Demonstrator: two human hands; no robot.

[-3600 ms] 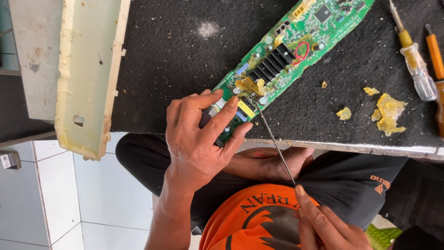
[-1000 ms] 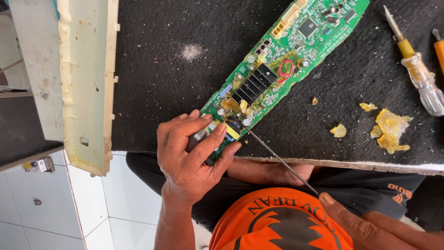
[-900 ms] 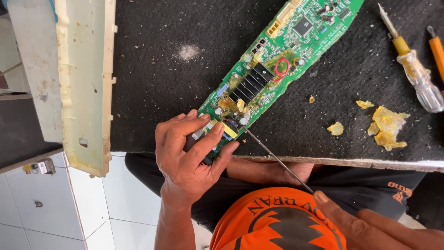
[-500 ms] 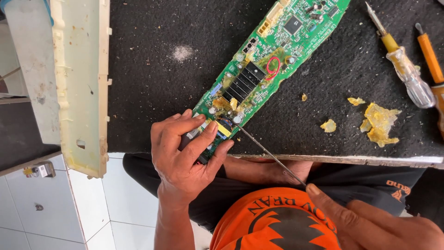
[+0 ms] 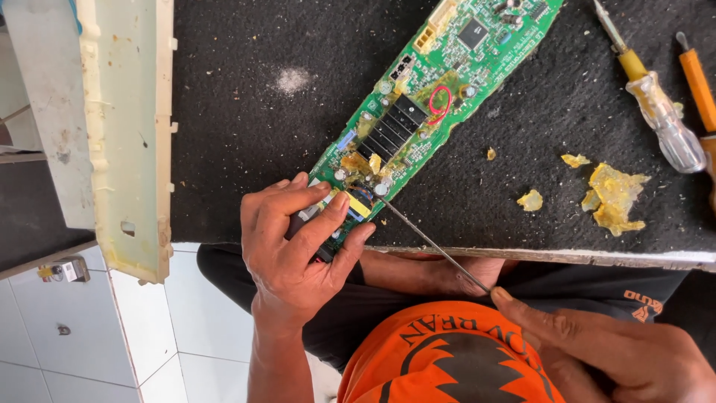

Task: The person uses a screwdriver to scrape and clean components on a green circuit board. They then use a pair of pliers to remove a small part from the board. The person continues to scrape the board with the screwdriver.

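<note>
We see the green circuit board (image 5: 418, 127) lying slantwise on the dark desk (image 5: 283, 149), its lower end reaching the desk's near edge, where our left hand (image 5: 298, 246) pins it. The left grip is clenched over that end, fingers curled across the top and thumb pressing from the side. Our right hand (image 5: 604, 351) sits low, off the desk edge, its grip closed around the handle end of a thin metal probe (image 5: 432, 242), whose tip touches the board beside a yellow part. Open desk lies left of the board as far as the cream plastic panel (image 5: 127, 134). To the right, yellow residue scraps (image 5: 611, 195) lie scattered, and two screwdrivers (image 5: 656, 112) rest near the far right edge, well apart from the hands.
</note>
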